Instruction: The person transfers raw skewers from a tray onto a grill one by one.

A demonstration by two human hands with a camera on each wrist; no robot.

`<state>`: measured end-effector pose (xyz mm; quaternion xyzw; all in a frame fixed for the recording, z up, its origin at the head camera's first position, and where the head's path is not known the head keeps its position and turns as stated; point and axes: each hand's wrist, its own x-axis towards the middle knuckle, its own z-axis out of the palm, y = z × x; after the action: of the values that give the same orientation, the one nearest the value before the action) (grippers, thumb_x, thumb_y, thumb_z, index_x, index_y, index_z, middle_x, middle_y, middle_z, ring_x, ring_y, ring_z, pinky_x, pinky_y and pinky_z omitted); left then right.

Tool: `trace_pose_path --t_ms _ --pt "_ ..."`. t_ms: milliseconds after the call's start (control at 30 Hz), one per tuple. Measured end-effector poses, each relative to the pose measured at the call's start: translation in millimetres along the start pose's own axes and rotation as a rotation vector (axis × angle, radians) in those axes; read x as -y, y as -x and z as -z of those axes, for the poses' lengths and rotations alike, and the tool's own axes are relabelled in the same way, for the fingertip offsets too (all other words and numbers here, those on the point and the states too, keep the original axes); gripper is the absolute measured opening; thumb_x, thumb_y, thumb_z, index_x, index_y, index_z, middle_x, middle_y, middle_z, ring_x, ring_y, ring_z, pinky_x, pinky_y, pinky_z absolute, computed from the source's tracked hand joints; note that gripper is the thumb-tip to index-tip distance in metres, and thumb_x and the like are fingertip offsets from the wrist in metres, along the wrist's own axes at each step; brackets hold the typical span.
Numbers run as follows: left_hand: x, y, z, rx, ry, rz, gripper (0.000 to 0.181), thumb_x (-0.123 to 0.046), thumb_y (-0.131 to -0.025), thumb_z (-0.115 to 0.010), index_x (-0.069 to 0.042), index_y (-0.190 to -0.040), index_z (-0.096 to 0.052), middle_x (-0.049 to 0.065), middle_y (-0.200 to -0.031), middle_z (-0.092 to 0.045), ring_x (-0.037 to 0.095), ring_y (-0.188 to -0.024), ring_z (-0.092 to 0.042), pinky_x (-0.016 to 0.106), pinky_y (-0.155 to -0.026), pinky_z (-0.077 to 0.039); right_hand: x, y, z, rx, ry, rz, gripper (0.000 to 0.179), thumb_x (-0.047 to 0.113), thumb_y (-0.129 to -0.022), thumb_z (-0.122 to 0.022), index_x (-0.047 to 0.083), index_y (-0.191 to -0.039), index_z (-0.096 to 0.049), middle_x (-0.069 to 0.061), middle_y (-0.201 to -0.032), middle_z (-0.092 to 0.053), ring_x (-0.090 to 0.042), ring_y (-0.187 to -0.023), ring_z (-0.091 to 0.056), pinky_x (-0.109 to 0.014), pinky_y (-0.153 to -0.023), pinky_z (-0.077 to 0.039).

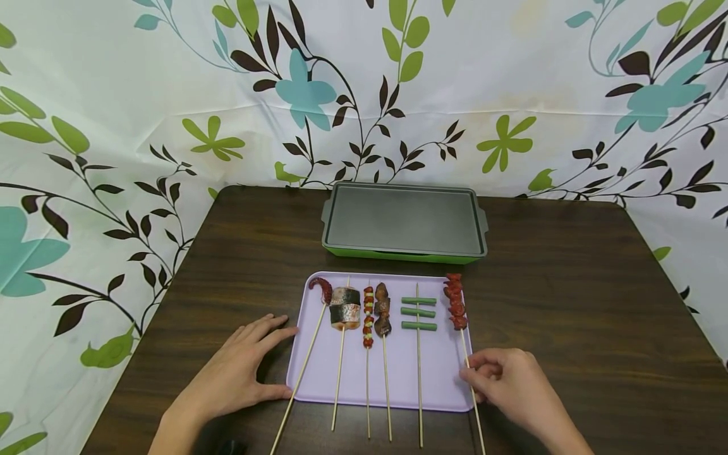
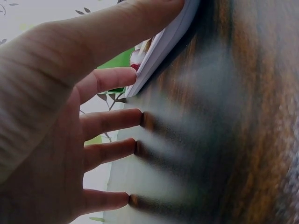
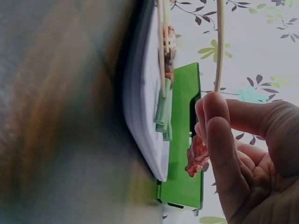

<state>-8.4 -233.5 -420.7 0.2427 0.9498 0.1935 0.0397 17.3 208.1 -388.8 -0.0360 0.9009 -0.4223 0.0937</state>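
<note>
Your right hand (image 1: pixel 503 379) holds the skewer of red pieces (image 1: pixel 456 303) by its bare stick, pinched between thumb and fingertips near the right rim of the lilac tray (image 1: pixel 400 379). From the right wrist you can see the stick raised above the tray where you grip it, with the red pieces showing beyond your fingers. In the head view those pieces lie over the tray's far right corner.

Your left hand (image 1: pixel 244 363) is spread wide, with nothing in its grasp; its thumb and index finger are at the tray's left rim, and the left wrist view shows the other fingertips down on the bench (image 1: pixel 569 303).

Five more skewers lie across the tray, their sticks reaching past its near edge toward you. From your left come the dark red curled piece (image 1: pixel 323 291), the silvery-skinned chunks (image 1: pixel 345 316), the small red and pale pieces (image 1: pixel 368 316), the brown pieces (image 1: pixel 383 309) just beside them, and the three green stalks (image 1: pixel 419 311) set crosswise. Beyond the tray, near it but apart, sits the grey-topped griddle (image 1: pixel 404 218) with its green base, in front of the floral cloth (image 1: pixel 375 50).
</note>
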Motion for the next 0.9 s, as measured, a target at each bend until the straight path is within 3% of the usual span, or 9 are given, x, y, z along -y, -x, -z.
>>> trace_pose_path --t_ms 500,900 --pt "1.1 0.1 -1.9 0.0 -0.004 0.001 0.093 -0.072 -0.066 -0.075 -0.028 -0.144 -0.051 0.004 -0.149 -0.043 0.033 -0.138 -0.037 0.065 -0.104 -0.03 9 -9.3 14 -0.102 0.038 0.02 0.013 0.013 -0.079 -0.082 0.007 -0.083 -0.072 0.016 -0.056 -0.06 -0.003 -0.049 -0.059 -0.023 -0.047 -0.048" --pt "1.9 0.5 -2.3 -0.006 -0.002 -0.007 0.093 -0.069 -0.066 -0.078 -0.028 -0.144 -0.05 0.003 -0.15 -0.042 0.033 -0.138 -0.036 0.064 -0.105 -0.029 5 -26.4 25 -0.177 0.057 0.043 0.016 0.014 -0.082 -0.08 0.002 -0.089 -0.073 0.008 -0.062 -0.065 -0.011 -0.051 -0.063 -0.024 -0.044 -0.047"
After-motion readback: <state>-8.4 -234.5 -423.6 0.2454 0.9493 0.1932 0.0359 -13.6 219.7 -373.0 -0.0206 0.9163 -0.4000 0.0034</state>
